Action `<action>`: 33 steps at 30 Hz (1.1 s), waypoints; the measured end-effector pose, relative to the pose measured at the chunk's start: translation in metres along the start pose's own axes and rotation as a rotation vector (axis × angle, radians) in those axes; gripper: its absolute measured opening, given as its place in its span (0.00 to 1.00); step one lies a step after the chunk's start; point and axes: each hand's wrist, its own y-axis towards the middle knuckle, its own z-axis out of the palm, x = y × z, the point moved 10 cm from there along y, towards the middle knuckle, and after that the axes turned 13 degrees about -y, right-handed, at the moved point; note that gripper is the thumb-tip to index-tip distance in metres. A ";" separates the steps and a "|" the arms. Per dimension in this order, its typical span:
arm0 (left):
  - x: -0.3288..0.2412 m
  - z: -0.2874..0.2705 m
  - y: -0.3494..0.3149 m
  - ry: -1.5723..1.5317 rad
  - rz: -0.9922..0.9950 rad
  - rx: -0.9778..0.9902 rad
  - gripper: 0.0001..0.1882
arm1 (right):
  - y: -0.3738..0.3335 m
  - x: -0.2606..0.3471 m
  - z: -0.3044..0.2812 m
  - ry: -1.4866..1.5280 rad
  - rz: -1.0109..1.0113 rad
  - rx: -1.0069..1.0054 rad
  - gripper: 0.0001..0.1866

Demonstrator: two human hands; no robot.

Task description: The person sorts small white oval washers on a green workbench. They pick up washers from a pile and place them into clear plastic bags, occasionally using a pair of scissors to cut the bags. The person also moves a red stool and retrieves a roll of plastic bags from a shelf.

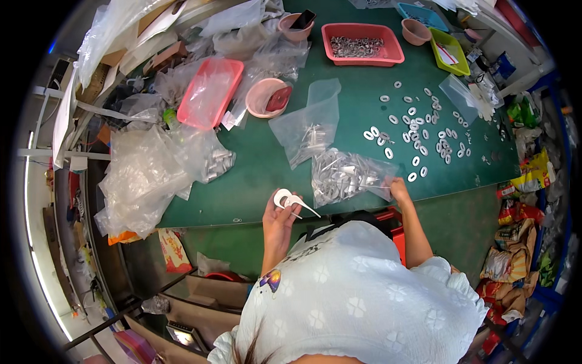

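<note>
My left hand is closed around a few flat white pieces, each with a rounded, ring-like end and a long pointed tail. It is just over the near table edge. To its right lies a clear plastic bag full of similar white and grey pieces. My right hand has its fingers pinched at the bag's right edge; a thin light strip shows at the fingertips, too small to name. Behind that bag, a second clear bag holds fewer such pieces.
Several oval grey-white rings lie scattered on the right of the green table. A pink tray of small metal parts stands at the back. Left are an empty-looking red tray, a pink bowl and heaped plastic bags.
</note>
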 end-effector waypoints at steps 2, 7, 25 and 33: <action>0.009 0.015 0.011 -0.029 0.005 0.016 0.27 | 0.013 0.004 -0.019 -0.069 -0.053 -0.071 0.20; 0.008 0.013 0.018 -0.032 0.011 0.003 0.27 | 0.001 0.042 -0.002 -0.025 -0.251 -0.082 0.20; -0.001 -0.030 0.004 -0.260 0.090 -0.210 0.19 | -0.144 0.288 0.117 -0.210 -1.060 0.302 0.13; 0.007 -0.054 -0.003 -0.285 0.029 -0.286 0.09 | -0.135 0.281 0.110 -0.158 -0.943 0.278 0.14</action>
